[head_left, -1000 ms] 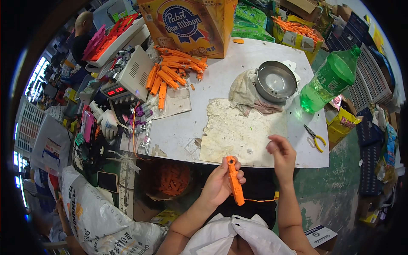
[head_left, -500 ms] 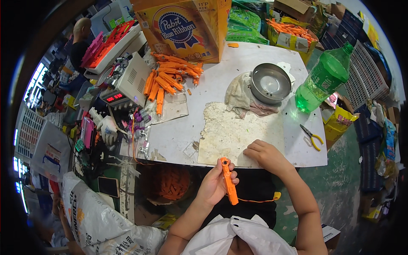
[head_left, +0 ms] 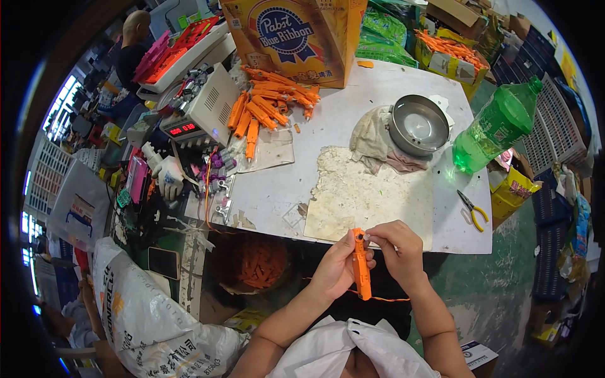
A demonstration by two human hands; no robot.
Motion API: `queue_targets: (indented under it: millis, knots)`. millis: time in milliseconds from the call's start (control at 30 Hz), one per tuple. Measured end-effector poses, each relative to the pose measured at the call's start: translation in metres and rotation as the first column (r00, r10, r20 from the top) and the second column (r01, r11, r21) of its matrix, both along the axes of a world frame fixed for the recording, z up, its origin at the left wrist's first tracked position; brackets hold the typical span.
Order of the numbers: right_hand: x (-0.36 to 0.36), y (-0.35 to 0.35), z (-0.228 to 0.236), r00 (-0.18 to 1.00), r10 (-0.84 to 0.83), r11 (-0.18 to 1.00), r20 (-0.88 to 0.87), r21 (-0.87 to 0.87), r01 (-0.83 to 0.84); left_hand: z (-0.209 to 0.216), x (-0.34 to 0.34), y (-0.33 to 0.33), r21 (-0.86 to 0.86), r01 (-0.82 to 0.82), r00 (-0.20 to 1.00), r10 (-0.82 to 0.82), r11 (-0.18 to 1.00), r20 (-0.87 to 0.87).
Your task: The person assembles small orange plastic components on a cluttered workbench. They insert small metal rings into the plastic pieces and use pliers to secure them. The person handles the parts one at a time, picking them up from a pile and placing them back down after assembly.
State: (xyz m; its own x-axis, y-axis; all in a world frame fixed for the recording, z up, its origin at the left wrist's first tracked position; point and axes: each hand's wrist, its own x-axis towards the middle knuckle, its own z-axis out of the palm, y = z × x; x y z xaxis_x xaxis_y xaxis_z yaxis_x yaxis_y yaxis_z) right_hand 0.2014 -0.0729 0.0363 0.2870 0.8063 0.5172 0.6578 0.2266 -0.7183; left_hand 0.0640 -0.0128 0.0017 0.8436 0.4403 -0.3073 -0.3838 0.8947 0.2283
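Observation:
My left hand [head_left: 336,267] is closed round an orange plastic stick-shaped part [head_left: 362,271], held upright just in front of the table edge. A dark round piece shows near its top end. At that top end is my right hand [head_left: 399,244], its thumb and fingertips pinched together close to the part; whatever they hold is too small to name. A thin orange wire [head_left: 391,299] trails to the right from behind the part's lower end.
A worn pale board [head_left: 372,195] covers the table's middle. Behind it stand a metal bowl [head_left: 403,135] on a rag and a green bottle [head_left: 498,126]. Pliers [head_left: 471,211] lie right. More orange parts [head_left: 268,104] are heaped by a carton [head_left: 302,44] and a power supply [head_left: 198,113].
My right hand has come off the board to the top of the orange part, fingers now pinched. The left hand still holds the part. The whole view has shifted slightly.

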Motion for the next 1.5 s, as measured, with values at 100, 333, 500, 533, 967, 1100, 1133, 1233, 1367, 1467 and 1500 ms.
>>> queue_targets:
  millis: [100, 333, 500, 533, 967, 1100, 1133, 1233, 1367, 1467, 1500]
  knots:
    - [-0.003, 0.001, -0.001, 0.994, -0.038, 0.998, 0.098, 0.049, 0.033, 0.004, 0.001, -0.001, 0.018, -0.013, 1.000, 0.013, 1.000, -0.005]
    - [-0.005, 0.001, -0.001, 0.982, -0.040, 0.997, 0.185, 0.074, 0.027, 0.005, 0.001, -0.003, 0.098, -0.013, 0.999, 0.017, 0.995, -0.048]
    - [-0.003, 0.000, 0.001, 0.959, -0.010, 0.996, 0.285, 0.083, -0.014, 0.010, 0.000, -0.004, 0.114, -0.006, 0.992, 0.020, 0.993, -0.123]
    - [-0.004, 0.000, 0.001, 0.955, -0.001, 0.997, 0.297, 0.075, -0.023, 0.010, 0.000, -0.004, 0.121, -0.006, 0.991, 0.022, 0.993, -0.130]
    - [-0.005, -0.005, -0.002, 0.981, 0.061, 0.991, 0.184, 0.108, -0.082, 0.025, -0.002, -0.010, 0.110, 0.009, 0.991, 0.005, 0.994, -0.131]
    - [-0.013, -0.006, -0.006, 0.989, 0.006, 0.986, 0.147, 0.165, -0.030, 0.021, -0.002, -0.014, 0.131, -0.026, 0.992, 0.041, 0.991, -0.116]
    - [-0.014, -0.006, -0.009, 0.992, 0.030, 0.984, 0.122, 0.170, -0.051, 0.020, -0.003, -0.016, 0.140, -0.038, 0.989, 0.057, 0.989, -0.134]
    - [-0.013, -0.005, -0.015, 0.994, 0.069, 0.979, 0.082, 0.184, -0.083, 0.018, -0.002, -0.016, 0.194, -0.058, 0.984, 0.089, 0.979, -0.153]
    - [-0.010, -0.006, -0.011, 0.991, 0.022, 0.974, 0.135, 0.221, -0.052, 0.016, 0.000, -0.009, 0.406, -0.035, 0.989, 0.090, 0.913, -0.118]
    - [-0.011, -0.010, -0.010, 0.991, 0.000, 0.973, 0.131, 0.229, -0.030, 0.017, 0.002, -0.012, 0.523, -0.068, 0.980, 0.154, 0.849, -0.123]
    - [-0.011, -0.011, -0.011, 0.993, -0.003, 0.973, 0.121, 0.228, -0.025, 0.017, 0.003, -0.013, 0.551, -0.091, 0.974, 0.188, 0.830, -0.123]
